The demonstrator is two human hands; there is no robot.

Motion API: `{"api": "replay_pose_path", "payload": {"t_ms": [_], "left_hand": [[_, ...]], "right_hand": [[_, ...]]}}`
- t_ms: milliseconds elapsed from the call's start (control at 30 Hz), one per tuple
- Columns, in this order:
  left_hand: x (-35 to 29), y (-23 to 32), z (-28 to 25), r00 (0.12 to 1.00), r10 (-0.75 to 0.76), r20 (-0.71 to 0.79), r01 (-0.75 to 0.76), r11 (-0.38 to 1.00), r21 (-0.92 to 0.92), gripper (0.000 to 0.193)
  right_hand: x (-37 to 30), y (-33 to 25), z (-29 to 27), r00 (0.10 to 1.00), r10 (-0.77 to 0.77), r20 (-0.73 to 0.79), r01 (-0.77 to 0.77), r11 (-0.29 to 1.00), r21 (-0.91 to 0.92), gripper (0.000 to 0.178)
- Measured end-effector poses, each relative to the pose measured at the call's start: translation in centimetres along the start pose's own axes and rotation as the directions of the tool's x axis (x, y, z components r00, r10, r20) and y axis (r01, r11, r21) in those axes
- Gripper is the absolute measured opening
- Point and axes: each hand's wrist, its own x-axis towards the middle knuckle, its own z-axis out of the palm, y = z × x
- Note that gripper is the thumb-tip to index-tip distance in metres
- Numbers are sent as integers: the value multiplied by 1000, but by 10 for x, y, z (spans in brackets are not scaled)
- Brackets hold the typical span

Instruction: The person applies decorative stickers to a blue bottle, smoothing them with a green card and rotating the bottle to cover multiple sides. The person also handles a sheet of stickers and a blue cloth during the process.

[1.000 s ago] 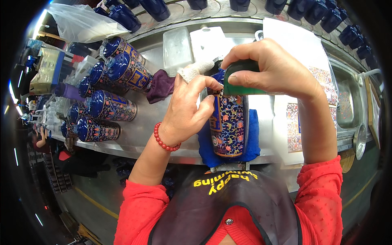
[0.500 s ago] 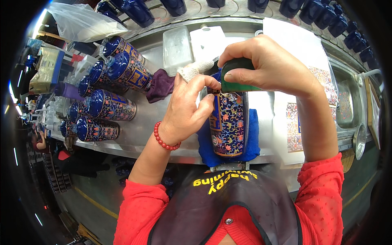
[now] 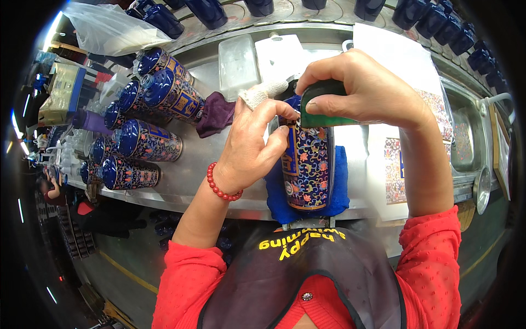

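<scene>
A blue bottle with a colourful floral pattern (image 3: 309,170) lies on a folded blue towel (image 3: 341,181), its base toward me. My left hand (image 3: 249,145) bends over its upper left side, with two fingertips pressed on the bottle near the shoulder. A white knit cover (image 3: 266,94) sits on one finger of that hand, which points away from the bottle. My right hand (image 3: 367,90) is closed round a dark green scraper-like block (image 3: 326,109), held against the bottle's upper end. The bottle's neck is mostly hidden behind my hands.
Several patterned blue bottles (image 3: 150,141) lie at the left, beside a purple cloth (image 3: 216,114). Patterned sheets (image 3: 395,181) and a metal sink (image 3: 463,142) are at the right. Plain blue bottles (image 3: 205,12) stand on a conveyor (image 3: 290,17) at the back.
The green block and my right fingers have shifted slightly right along the bottle's upper end. My left hand has stayed put. The bottles on the conveyor have moved right.
</scene>
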Motion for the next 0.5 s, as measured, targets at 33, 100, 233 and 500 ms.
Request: {"api": "replay_pose_path", "payload": {"t_ms": [33,100,233,500], "left_hand": [[1,0,0,1000,13,2,-13,1000,-8,25],[2,0,0,999,49,2,-49,999,12,25],[7,1,3,986,165,-35,-162,983,81,24],[14,4,-1,977,195,84,-207,965,159,20]], "right_hand": [[-1,2,1,1000,-5,-6,5,1000,13,27],[-4,6,3,1000,-17,-26,19,997,77,27],[-13,17,8,992,-60,-111,82,977,198,27],[-43,32,22,968,99,-233,19,889,457,28]]}}
